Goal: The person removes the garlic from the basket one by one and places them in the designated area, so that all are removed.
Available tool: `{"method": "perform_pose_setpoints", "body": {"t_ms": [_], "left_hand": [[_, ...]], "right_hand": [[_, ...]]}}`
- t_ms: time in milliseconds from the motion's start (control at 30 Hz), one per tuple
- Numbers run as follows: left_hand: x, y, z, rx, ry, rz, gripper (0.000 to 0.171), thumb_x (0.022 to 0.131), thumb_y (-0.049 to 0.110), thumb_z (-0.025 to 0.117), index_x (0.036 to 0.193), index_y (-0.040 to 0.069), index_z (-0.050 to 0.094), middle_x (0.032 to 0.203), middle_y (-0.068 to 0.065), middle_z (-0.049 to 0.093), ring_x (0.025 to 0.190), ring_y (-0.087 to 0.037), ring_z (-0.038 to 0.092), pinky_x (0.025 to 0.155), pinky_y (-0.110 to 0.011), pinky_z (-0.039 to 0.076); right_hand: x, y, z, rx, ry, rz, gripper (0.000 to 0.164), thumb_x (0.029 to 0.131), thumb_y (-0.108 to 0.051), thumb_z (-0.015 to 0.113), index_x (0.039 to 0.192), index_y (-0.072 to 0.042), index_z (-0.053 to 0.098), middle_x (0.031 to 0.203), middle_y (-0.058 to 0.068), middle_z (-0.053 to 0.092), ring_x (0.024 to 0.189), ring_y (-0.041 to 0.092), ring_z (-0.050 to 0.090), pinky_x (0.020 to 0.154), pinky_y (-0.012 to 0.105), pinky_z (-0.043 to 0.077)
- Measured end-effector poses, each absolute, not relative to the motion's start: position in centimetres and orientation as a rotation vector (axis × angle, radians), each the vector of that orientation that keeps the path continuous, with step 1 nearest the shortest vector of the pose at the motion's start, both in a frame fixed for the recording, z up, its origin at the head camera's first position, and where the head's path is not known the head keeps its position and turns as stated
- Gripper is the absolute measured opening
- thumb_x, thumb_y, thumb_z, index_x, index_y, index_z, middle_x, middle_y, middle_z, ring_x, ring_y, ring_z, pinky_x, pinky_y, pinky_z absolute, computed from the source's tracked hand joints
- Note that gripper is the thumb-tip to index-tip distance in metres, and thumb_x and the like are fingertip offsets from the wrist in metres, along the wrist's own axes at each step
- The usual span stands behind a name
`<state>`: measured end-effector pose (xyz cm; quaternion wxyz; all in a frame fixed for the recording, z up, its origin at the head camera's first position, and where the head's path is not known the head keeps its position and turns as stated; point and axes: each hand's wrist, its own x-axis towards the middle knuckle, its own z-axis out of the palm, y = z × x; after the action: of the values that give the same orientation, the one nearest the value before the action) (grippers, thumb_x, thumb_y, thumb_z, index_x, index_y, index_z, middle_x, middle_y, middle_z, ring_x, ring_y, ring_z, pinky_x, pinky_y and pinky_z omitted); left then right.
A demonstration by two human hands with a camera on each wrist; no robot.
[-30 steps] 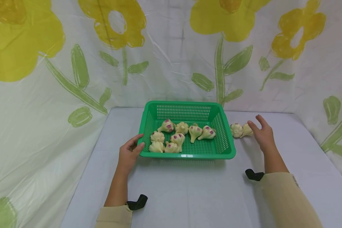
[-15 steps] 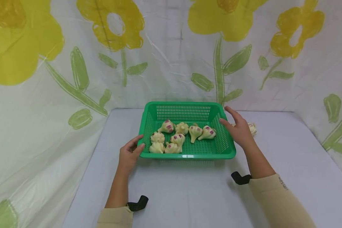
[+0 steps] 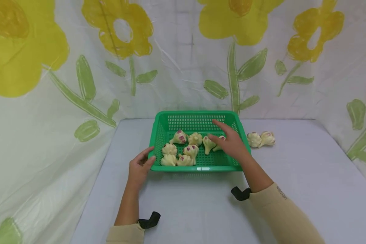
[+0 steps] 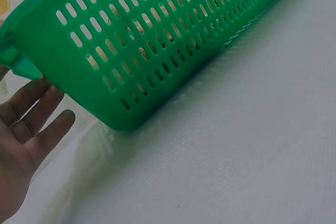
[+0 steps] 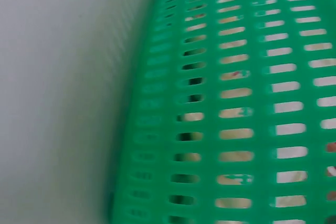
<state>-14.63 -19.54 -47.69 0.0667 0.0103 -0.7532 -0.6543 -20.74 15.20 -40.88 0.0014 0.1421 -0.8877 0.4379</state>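
A green slotted plastic basket (image 3: pixel 170 168) stands at the back middle of the table, with several pale garlic bulbs (image 3: pixel 190 150) inside, mostly toward its left half. My left hand (image 3: pixel 138 173) holds the basket's left rim near the front corner. In the left wrist view, fingertips (image 4: pixel 52 94) meet the outer wall just under the rim. My right hand (image 3: pixel 233 146), fingers spread and nothing held, hovers over the basket's right part and partly covers a garlic bulb (image 3: pixel 219 142). Only the basket's slotted front wall (image 5: pixel 262 129) shows in the right wrist view, with no hand.
Two more garlic bulbs, one round (image 3: pixel 254 139) and one on its side (image 3: pixel 267 138), lie touching on the white table (image 3: pixel 198 210) right of the basket. A white curtain with yellow flowers (image 3: pixel 241 23) hangs close behind the table.
My right hand has moved left from the two loose bulbs, across the basket's right rim, to above its inside. The left hand stays at the rim, and the basket stays in place.
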Motion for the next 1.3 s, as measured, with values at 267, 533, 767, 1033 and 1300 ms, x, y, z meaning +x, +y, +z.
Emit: {"method": "perform_pose_setpoints", "body": {"t_ms": [267,533,767,1033,1300], "left_hand": [[-14.6,-19.4,-47.7,-0.003,-2.224,-1.922,0.035,0.094,0.018,0.067,0.128,0.011,0.066,0.097,0.001,0.063,0.087,-0.009,0.057,0.069,-0.016,0.048],[-14.5,-19.5,-47.8,-0.029,-2.194,-1.937,0.035,0.093,0.018,0.068,0.128,0.012,0.066,0.1,-0.002,0.064,0.089,-0.01,0.058,0.07,-0.016,0.049],[-14.4,-19.5,-47.6,-0.042,-2.187,-1.964,0.036,0.094,0.017,0.067,0.129,0.01,0.065,0.104,-0.008,0.064,0.091,-0.009,0.057,0.072,-0.015,0.049],[-14.5,-19.4,-48.0,-0.029,-2.201,-1.948,0.036,0.094,0.017,0.067,0.129,0.01,0.065,0.111,-0.014,0.066,0.093,-0.009,0.059,0.075,-0.014,0.05],[-14.4,-19.3,-48.0,-0.031,-2.197,-1.952,0.036,0.094,0.019,0.067,0.129,0.011,0.065,0.099,0.0,0.065,0.089,-0.01,0.057,0.071,-0.016,0.049]], "right_hand": [[-21.6,14.6,-41.5,0.412,-3.078,1.166,0.072,0.096,-0.034,0.064,0.155,-0.01,0.03,0.158,0.018,0.033,0.141,0.042,0.036,0.108,0.061,0.037],[-22.2,13.8,-42.5,0.502,-3.199,1.018,0.082,0.092,-0.026,0.07,0.154,0.001,0.023,0.151,0.024,0.038,0.136,0.04,0.042,0.106,0.057,0.041],[-21.9,13.7,-42.8,0.646,-3.178,0.912,0.065,0.091,-0.02,0.071,0.146,0.0,0.043,0.147,0.021,0.047,0.136,0.039,0.043,0.108,0.054,0.041],[-21.7,13.4,-42.8,0.706,-3.197,0.845,0.05,0.088,-0.028,0.075,0.132,-0.007,0.062,0.107,0.005,0.066,0.092,0.019,0.058,0.081,0.04,0.051],[-21.4,13.4,-42.8,0.748,-3.203,0.803,0.056,0.086,-0.028,0.076,0.134,-0.005,0.059,0.111,0.008,0.068,0.092,0.02,0.059,0.083,0.041,0.052]]}}
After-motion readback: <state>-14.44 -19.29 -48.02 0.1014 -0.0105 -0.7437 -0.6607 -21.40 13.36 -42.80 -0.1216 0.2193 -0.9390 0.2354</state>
